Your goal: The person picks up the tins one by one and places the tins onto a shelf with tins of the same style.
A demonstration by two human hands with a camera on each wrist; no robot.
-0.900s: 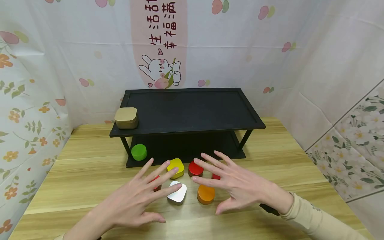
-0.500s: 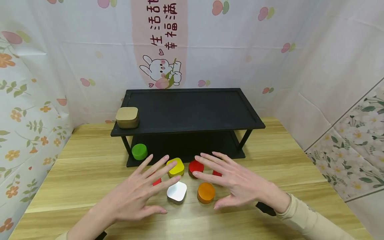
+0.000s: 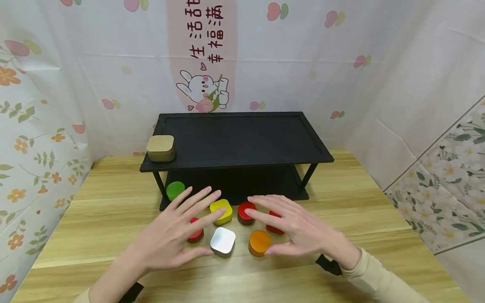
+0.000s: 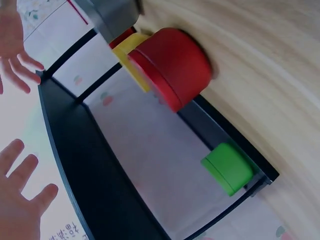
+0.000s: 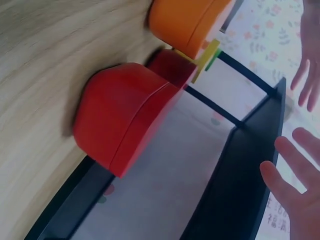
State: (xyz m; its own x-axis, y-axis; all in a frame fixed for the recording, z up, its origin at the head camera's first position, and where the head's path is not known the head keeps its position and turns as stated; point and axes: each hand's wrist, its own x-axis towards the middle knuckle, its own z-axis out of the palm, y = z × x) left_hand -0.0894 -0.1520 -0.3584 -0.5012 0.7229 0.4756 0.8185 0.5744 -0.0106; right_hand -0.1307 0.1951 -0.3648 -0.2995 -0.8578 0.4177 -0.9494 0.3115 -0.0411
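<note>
Both hands hover over several small lidded tins on the table, fingers extended and holding nothing. My left hand [image 3: 170, 235] is beside a red round tin [image 3: 195, 231], partly covering it in the head view. My right hand [image 3: 299, 227] reaches above a red tin [image 3: 275, 223], partly hidden by its fingers, and near an orange round tin [image 3: 259, 243]. Between the hands stand a white square tin [image 3: 222, 241], a yellow square tin [image 3: 221, 211] and another red round tin [image 3: 246, 213]. The left wrist view shows a red tin [image 4: 175, 65] up close.
Behind the tins stands a black two-tier rack [image 3: 242, 139]. A gold square tin [image 3: 161, 148] sits on its upper tier at the left, and a green round tin [image 3: 175, 190] on the lower tier. Patterned cloth [image 3: 303, 75] hangs behind and along both sides of the wooden table [image 3: 110, 202].
My right hand has shifted slightly left and its fingers have drawn closer together. The left hand has moved a little away from me, uncovering more of the red round tin. The tins stay put.
</note>
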